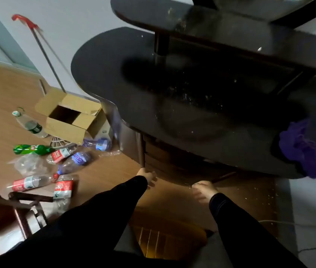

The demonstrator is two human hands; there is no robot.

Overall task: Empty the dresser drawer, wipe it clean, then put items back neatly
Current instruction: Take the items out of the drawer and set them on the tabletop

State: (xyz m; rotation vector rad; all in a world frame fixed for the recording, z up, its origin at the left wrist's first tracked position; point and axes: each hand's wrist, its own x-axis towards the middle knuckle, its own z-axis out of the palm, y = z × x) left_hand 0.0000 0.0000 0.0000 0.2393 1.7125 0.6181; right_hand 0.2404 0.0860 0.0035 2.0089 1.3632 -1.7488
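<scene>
Dark drawer [160, 162] between left hand [147, 176], right hand [205, 189]

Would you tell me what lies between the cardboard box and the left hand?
Head view: purple-labelled plastic bottles on the floor, between box and left hand.

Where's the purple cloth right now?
In the head view, the crumpled purple cloth sits far right on the dark glossy dresser top, draped over its front edge, beyond the right hand.

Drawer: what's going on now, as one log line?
left hand: at drawer front | right hand: under dresser edge | grip: unclear | cloth: on dresser
</scene>
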